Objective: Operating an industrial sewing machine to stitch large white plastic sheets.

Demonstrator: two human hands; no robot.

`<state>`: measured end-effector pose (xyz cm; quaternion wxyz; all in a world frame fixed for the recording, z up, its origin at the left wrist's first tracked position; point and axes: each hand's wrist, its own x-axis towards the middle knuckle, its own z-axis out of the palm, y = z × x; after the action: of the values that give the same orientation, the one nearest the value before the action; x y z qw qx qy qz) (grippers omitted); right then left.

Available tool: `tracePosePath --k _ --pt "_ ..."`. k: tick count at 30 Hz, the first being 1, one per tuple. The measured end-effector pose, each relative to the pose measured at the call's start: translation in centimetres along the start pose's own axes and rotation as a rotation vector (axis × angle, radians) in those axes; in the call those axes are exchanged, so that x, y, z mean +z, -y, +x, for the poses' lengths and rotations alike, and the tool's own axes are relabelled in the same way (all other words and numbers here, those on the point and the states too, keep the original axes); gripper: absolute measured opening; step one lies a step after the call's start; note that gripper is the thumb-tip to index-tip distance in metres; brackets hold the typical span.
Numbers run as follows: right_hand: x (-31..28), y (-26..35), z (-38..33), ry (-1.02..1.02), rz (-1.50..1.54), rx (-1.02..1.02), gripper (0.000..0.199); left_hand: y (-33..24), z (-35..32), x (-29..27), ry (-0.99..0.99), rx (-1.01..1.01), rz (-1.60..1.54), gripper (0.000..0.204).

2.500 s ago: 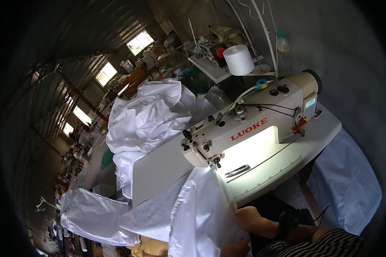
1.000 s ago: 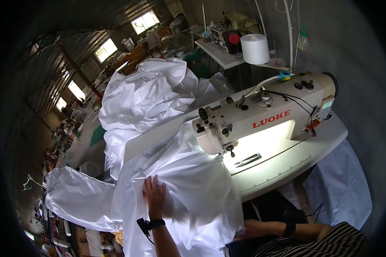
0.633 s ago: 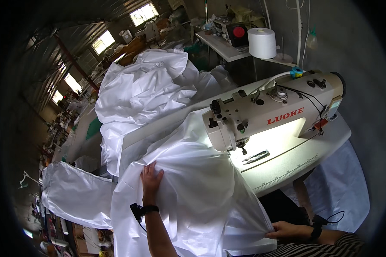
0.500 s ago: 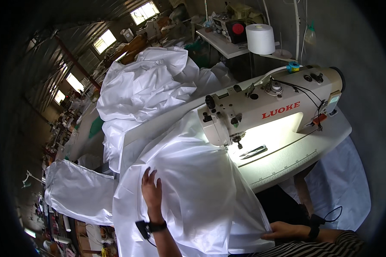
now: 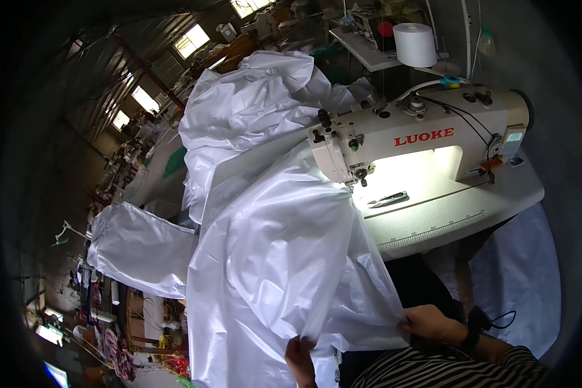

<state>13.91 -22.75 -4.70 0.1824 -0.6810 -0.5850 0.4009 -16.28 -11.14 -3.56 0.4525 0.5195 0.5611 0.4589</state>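
Observation:
A large sheet of shiny white fabric (image 5: pixel 284 258) spreads over the table and hangs toward me, one edge running up under the needle area of a sewing machine (image 5: pixel 427 136). At the bottom middle, my left hand (image 5: pixel 300 359) has its fingers closed on the fabric's near edge. My right hand (image 5: pixel 430 323), to the right, grips the fabric's right edge between thumb and fingers. The cloth between the two hands is drawn out with soft folds. Thread snips (image 5: pixel 389 199) lie on the lit machine bed, apart from both hands.
A heap of white fabric (image 5: pixel 252 103) sits behind the table, and another white piece (image 5: pixel 142 249) hangs at the left. A white thread cone (image 5: pixel 414 45) stands beyond the machine. More white cloth (image 5: pixel 517 284) hangs at the right, below the tabletop (image 5: pixel 433 233).
My left hand has moved from lying open on the fabric down and right to its near edge, now gripping it. My right hand keeps its hold, slightly higher. The view has shifted.

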Motion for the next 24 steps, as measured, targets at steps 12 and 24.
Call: tracePosePath --k 12,24 --pt "5.9 8.0 8.7 0.2 1.007 0.043 0.052 -4.9 2.0 -1.8 0.218 0.176 0.506 0.022" --pt "3.3 9.4 0.3 0.082 0.632 -0.381 0.029 -8.6 -3.0 1.4 0.57 0.258 0.282 0.013"
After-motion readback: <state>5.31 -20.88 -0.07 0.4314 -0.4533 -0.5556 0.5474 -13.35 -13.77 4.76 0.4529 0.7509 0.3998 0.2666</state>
